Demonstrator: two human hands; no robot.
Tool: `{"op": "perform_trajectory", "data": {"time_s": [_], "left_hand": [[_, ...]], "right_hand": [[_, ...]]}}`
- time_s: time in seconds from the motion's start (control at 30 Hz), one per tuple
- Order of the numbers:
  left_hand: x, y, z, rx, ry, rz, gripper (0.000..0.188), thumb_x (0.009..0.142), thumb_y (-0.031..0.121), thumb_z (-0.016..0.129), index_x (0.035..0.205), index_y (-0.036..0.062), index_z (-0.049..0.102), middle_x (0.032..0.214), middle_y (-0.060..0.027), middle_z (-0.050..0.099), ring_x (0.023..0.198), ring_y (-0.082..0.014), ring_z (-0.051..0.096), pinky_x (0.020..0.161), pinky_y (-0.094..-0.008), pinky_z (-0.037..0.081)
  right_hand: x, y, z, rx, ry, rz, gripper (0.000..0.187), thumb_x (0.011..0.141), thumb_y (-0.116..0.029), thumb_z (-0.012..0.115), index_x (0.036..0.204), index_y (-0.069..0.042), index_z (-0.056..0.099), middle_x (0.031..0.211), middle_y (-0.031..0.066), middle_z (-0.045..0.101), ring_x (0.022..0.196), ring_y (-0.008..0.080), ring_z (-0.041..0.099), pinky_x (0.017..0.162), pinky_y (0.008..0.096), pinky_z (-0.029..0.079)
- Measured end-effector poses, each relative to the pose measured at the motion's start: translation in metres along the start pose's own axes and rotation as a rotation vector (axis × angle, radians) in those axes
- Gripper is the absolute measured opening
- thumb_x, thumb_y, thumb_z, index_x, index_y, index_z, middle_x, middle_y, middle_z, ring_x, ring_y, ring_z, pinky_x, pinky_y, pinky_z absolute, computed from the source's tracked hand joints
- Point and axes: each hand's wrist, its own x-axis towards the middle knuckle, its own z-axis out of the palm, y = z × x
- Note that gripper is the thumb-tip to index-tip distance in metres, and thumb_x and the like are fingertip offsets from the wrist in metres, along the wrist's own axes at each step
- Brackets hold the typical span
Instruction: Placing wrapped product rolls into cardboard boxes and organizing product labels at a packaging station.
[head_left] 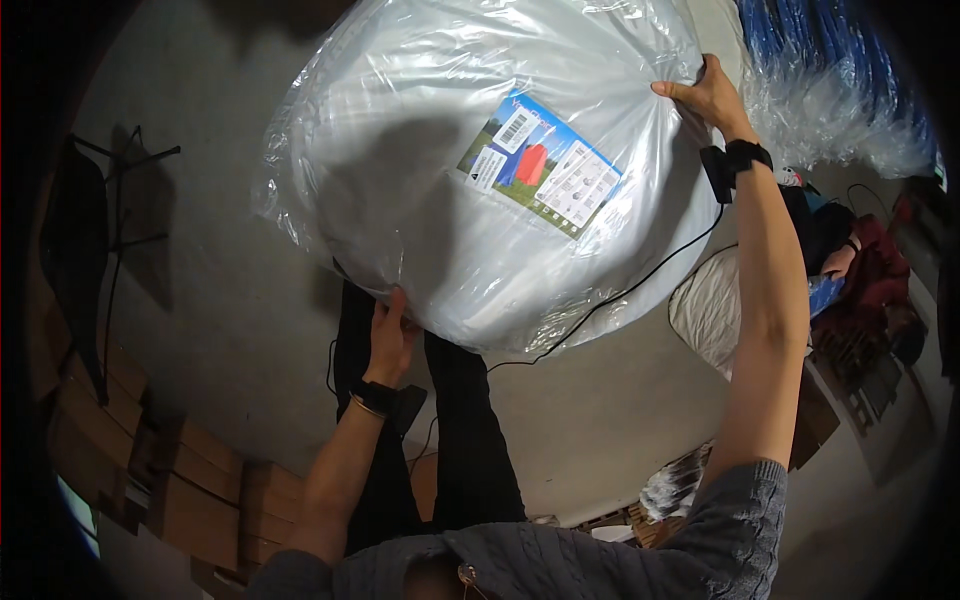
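A large round, flat white package [400, 220] in clear, wrinkled plastic spans the upper middle of the head view, held up in front of my legs. A printed insert card [540, 165] with a picture of red and blue shapes on grass lies under the plastic. My right hand [708, 98] grips the package's upper right edge, thumb on top. At the lower left edge, my left hand [392, 335] pinches the rim, with part of its fingers hidden. A black strap with a small box is on each wrist, and a black cable [640, 285] crosses the package.
On the left stands a black folding chair [80, 230], with stacked cardboard boxes [195, 500] below it. Blue items in clear plastic [850, 90] are piled at the upper right. Another person [870, 260] sits at the right beside a pale round package [705, 310].
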Motion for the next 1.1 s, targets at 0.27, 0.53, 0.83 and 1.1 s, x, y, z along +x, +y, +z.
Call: {"op": "perform_trajectory", "data": {"time_s": [0.27, 0.53, 0.83, 1.1], "left_hand": [[0.004, 0.028, -0.043, -0.203, -0.176, -0.062, 0.080, 0.087, 0.062, 0.045, 0.145, 0.0117, 0.022, 0.146, -0.0093, 0.029, 0.133, -0.0291, 0.029, 0.110, -0.0472, 0.024], [-0.021, 0.047, -0.185, -0.197, 0.062, -0.097, 0.081, 0.085, 0.068, 0.042, 0.141, 0.0104, 0.031, 0.144, -0.0088, 0.034, 0.130, -0.0271, 0.034, 0.109, -0.0454, 0.026], [-0.023, 0.034, -0.220, -0.294, 0.012, -0.059, 0.073, 0.089, 0.061, 0.043, 0.140, 0.0099, 0.032, 0.144, -0.0090, 0.034, 0.131, -0.0267, 0.033, 0.110, -0.0450, 0.024], [-0.002, 0.016, -0.143, -0.284, -0.231, -0.011, 0.064, 0.093, 0.051, 0.044, 0.140, 0.0091, 0.033, 0.143, -0.0096, 0.036, 0.131, -0.0268, 0.034, 0.111, -0.0449, 0.023]], "right_hand": [[-0.189, -0.075, -0.095, 0.971, 0.007, 0.033, 0.068, 0.068, -0.021, 0.083, 0.121, 0.002, 0.048, 0.110, 0.0134, 0.061, 0.096, 0.0181, 0.060, 0.081, 0.0313, 0.050], [-0.361, -0.161, -0.093, 0.952, -0.534, -0.686, 0.027, 0.078, -0.020, 0.061, 0.092, 0.002, 0.056, 0.076, 0.0116, 0.053, 0.068, 0.0261, 0.060, 0.055, 0.0344, 0.048], [-0.356, -0.174, -0.094, 0.793, -0.413, -0.881, 0.043, 0.076, -0.014, 0.053, 0.113, 0.006, 0.055, 0.074, 0.0081, 0.056, 0.062, 0.0204, 0.060, 0.055, 0.0305, 0.051], [-0.189, -0.071, -0.101, 0.785, -0.306, -0.268, 0.058, 0.067, -0.033, 0.078, 0.111, -0.001, 0.059, 0.095, 0.0121, 0.065, 0.087, 0.0211, 0.063, 0.080, 0.0341, 0.048]]}}
